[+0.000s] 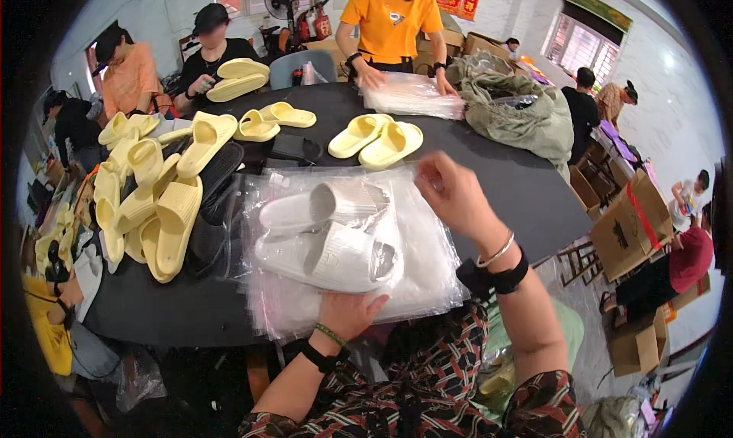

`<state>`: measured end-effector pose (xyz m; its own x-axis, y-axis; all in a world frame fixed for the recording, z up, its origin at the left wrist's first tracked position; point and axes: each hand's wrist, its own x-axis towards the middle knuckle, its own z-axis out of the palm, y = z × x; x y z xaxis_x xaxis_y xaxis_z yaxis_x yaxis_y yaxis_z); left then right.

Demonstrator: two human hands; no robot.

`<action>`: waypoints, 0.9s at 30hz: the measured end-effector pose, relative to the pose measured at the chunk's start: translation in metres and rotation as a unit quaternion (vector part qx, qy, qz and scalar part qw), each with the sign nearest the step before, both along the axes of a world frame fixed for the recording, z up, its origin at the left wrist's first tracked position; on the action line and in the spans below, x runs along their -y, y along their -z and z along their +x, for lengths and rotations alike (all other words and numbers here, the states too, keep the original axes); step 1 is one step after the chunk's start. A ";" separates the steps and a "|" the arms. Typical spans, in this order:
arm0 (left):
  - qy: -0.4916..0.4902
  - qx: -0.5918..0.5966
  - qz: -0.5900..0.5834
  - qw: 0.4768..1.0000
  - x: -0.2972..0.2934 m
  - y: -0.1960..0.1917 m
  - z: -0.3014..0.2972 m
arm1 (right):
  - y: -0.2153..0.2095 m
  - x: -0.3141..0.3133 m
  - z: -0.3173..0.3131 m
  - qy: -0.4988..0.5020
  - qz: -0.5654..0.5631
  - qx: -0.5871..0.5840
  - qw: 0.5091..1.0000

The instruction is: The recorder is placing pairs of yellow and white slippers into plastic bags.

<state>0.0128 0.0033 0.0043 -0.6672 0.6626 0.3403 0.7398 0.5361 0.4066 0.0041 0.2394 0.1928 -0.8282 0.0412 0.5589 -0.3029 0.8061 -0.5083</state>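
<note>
A pair of pale grey-white slide slippers lies side by side inside a clear plastic bag, on top of a stack of clear plastic bags at the near edge of the black table. My left hand rests against the near side of the bagged slippers, thumb stretched out to the right; its other fingers are mostly hidden at the bag's edge. Raised by the far right corner of the bag, my right hand is closed with fingertips together. What it pinches, if anything, I cannot make out.
Yellow slides are heaped to my left, with black slides beside them. Another yellow pair sits beyond the bags. Across the black table, a person in orange handles plastic bags, near a green sack. Cardboard boxes stand at right.
</note>
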 end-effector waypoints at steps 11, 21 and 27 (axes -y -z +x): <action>-0.020 -0.147 0.036 0.988 0.002 0.019 -0.002 | 0.133 0.007 0.022 -0.001 -0.293 0.396 0.871; -0.043 -0.060 -0.008 0.997 -0.002 0.010 0.002 | 0.123 -0.014 0.040 -0.029 -0.422 0.339 0.840; -0.017 -0.190 0.037 0.981 0.000 0.014 -0.005 | 0.122 -0.018 0.061 -0.043 -0.487 0.350 0.799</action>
